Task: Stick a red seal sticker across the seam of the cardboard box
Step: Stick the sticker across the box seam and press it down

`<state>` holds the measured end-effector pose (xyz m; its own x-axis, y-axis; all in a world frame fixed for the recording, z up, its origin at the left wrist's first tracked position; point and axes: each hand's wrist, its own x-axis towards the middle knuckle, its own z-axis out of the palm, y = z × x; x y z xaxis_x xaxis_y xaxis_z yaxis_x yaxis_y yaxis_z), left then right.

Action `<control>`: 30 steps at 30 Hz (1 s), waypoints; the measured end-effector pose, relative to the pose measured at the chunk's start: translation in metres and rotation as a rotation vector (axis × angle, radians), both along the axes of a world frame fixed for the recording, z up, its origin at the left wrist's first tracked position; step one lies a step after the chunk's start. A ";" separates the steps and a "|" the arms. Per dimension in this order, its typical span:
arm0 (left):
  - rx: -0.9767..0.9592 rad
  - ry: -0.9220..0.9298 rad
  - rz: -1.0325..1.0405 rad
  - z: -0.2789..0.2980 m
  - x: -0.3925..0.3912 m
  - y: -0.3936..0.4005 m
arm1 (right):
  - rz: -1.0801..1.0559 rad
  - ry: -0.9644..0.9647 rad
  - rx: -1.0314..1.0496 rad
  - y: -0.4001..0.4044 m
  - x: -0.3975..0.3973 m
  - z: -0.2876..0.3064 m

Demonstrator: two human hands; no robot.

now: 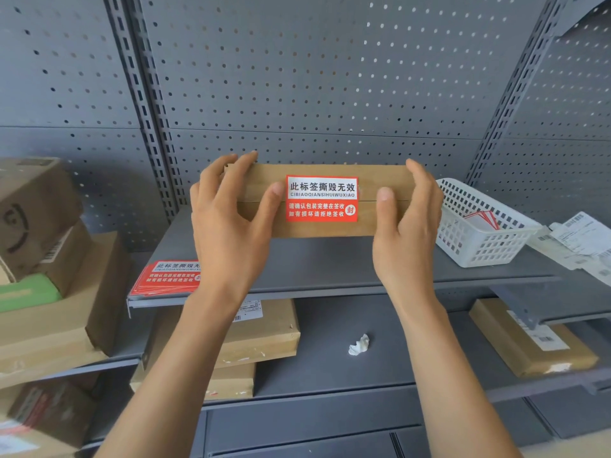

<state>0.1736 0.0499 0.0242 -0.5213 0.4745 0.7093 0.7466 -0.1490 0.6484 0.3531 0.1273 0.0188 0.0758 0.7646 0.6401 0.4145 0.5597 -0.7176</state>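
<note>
A flat brown cardboard box is held up on edge above the grey shelf, its long narrow side facing me. A red and white seal sticker lies flat across the horizontal seam on that side. My left hand grips the box's left end, fingers over the top and thumb on the front near the sticker. My right hand grips the right end the same way, thumb pressing the front just right of the sticker.
A stack of red seal stickers lies at the shelf's front left. A white plastic basket with more stickers stands at the right, beside labelled packets. Cardboard parcels fill the left and lower shelves. A crumpled paper lies below.
</note>
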 end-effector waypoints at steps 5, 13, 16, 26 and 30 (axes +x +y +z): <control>-0.017 -0.071 0.017 -0.001 0.010 -0.001 | -0.037 0.056 -0.093 -0.007 -0.008 0.005; -0.022 -0.092 0.073 -0.003 0.016 0.002 | -0.108 0.058 -0.089 -0.009 -0.017 -0.001; -0.009 -0.104 0.055 -0.003 0.013 0.001 | -0.082 0.073 -0.059 -0.008 -0.013 -0.001; -0.022 -0.115 0.050 0.000 0.014 -0.003 | -0.071 0.056 -0.076 -0.013 -0.016 0.003; -0.047 -0.069 0.061 -0.002 0.012 -0.002 | -0.082 0.022 -0.070 -0.012 -0.017 0.000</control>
